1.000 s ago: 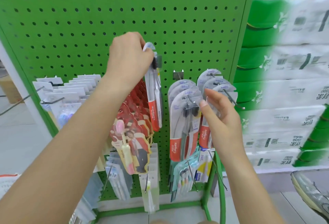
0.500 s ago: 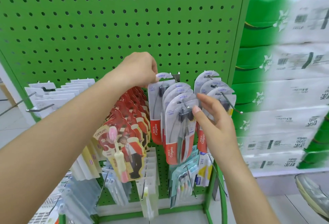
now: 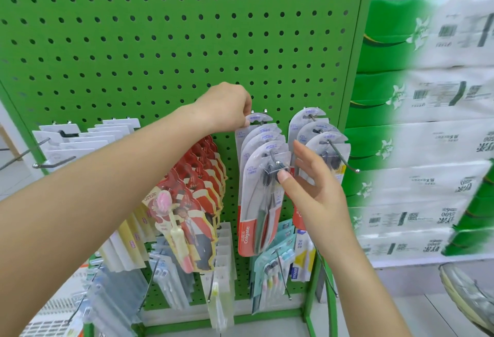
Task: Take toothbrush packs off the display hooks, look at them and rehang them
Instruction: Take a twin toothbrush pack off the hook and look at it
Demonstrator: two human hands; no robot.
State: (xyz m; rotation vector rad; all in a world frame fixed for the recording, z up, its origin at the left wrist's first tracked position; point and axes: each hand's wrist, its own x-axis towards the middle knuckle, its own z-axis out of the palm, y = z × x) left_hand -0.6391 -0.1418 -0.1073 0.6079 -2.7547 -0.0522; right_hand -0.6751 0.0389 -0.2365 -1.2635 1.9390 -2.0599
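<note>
Several red-and-clear Colgate toothbrush packs hang in a row on a metal hook of the green pegboard. My left hand pinches the top tab of the rearmost pack, close against the board. My right hand has its fingers apart, thumb pressing on the front pack near the hook's tip. A second row of the same packs hangs on the hook to the right, partly hidden behind my right hand.
Red carded children's toothbrush packs hang to the left, white packs beyond them. Smaller brush packs fill the lower hooks. Bare hook tips stick out. Stacked tissue packages stand to the right.
My left hand carried the pack it held down from above the display to the back of the middle hook's row. My right hand shifted slightly along the front pack.
</note>
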